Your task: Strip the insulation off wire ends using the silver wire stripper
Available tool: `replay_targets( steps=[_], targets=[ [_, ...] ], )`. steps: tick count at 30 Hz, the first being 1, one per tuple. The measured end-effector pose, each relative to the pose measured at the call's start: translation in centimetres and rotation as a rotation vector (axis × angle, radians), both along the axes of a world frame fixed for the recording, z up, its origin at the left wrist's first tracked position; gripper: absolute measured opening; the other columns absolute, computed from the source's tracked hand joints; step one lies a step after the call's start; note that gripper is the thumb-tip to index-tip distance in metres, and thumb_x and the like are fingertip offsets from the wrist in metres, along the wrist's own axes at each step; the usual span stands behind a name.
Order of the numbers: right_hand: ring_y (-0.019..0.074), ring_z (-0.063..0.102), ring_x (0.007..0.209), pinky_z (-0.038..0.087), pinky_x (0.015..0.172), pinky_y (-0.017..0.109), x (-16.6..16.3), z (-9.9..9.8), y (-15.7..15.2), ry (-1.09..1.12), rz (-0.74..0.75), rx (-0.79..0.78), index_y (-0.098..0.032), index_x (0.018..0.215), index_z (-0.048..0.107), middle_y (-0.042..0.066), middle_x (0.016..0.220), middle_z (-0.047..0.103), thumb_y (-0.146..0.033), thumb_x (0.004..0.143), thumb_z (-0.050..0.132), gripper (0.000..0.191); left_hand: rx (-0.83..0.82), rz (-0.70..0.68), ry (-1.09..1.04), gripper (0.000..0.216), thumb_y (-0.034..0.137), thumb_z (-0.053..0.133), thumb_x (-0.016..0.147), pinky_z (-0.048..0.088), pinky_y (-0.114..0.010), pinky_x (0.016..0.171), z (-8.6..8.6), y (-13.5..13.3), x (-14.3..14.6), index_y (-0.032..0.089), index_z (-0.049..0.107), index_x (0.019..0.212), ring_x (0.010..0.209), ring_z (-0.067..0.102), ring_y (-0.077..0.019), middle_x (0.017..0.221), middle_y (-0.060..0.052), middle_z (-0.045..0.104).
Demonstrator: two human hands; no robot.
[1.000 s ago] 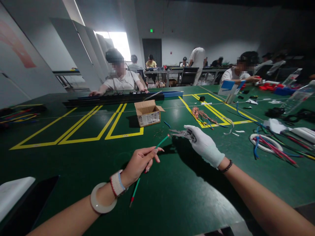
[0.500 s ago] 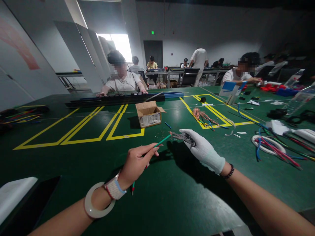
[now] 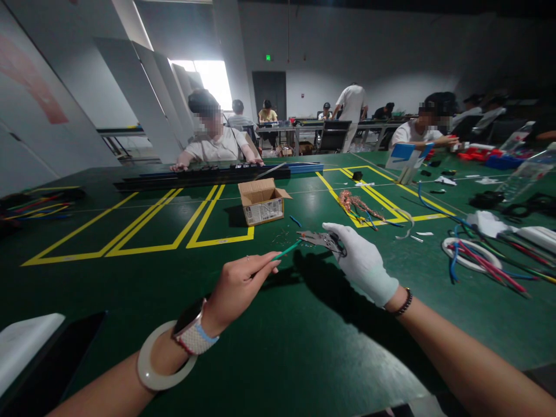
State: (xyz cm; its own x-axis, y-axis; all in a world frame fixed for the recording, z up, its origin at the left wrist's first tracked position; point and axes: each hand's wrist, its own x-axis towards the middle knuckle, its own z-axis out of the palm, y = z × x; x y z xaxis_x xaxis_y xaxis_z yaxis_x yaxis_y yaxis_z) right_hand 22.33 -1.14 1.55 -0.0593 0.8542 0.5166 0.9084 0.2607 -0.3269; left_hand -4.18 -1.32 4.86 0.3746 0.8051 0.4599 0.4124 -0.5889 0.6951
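Note:
Over the green table, my bare left hand pinches a green wire between thumb and fingers. The wire's far end sits at the jaws of a pair of wire strippers; whether the jaws bite into it is too small to tell. My right hand, in a white glove, is wrapped around the strippers' handles. Small wire scraps and a short blue piece of wire lie just beyond the tool.
An open cardboard box stands ahead. A bundle of stripped copper wire lies to its right. Coloured cables and a white coil are at right. Black and blue rails lie before a seated person. A dark flat object is at lower left.
The wire strippers have turned to lie flatter, with their jaws now over the wire's end. My right hand has shifted slightly right, and my left wrist has moved a little left.

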Motion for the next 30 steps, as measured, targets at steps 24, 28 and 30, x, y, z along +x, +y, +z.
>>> replay_targets(
  steps=[24,28,30],
  targets=[
    [0.0142,0.067,0.077,0.052,0.066,0.025,1.6,1.7,1.9,0.427,0.378,-0.559,-0.023,0.120,0.051,0.003,0.098,0.065,-0.030,0.087,0.050,0.033,-0.541,-0.054,-0.274,0.034,0.038,0.057,0.087,0.032,-0.017,0.039,0.1,0.6,1.0,0.014,0.066,0.108,0.043,0.041,-0.0044,0.076,-0.003,0.065],
    [0.0135,0.066,0.071,0.050,0.062,0.024,1.7,1.7,2.4,0.344,0.391,-0.577,-0.022,0.112,0.055,0.000,0.089,0.066,-0.028,0.085,0.051,0.028,-0.563,-0.046,-0.346,0.035,0.038,0.056,0.087,0.032,-0.017,0.040,-0.4,0.8,2.1,0.012,0.063,0.110,0.043,0.041,-0.0043,0.077,-0.004,0.065],
    [0.0125,0.065,0.065,0.049,0.059,0.023,1.5,1.6,2.3,0.338,0.368,-0.555,-0.024,0.115,0.054,-0.001,0.085,0.066,-0.027,0.085,0.050,0.031,-0.579,-0.052,-0.397,0.037,0.038,0.057,0.087,0.029,-0.016,0.039,-0.7,1.2,2.7,0.011,0.062,0.112,0.043,0.039,-0.0038,0.075,-0.004,0.064]
  ],
)
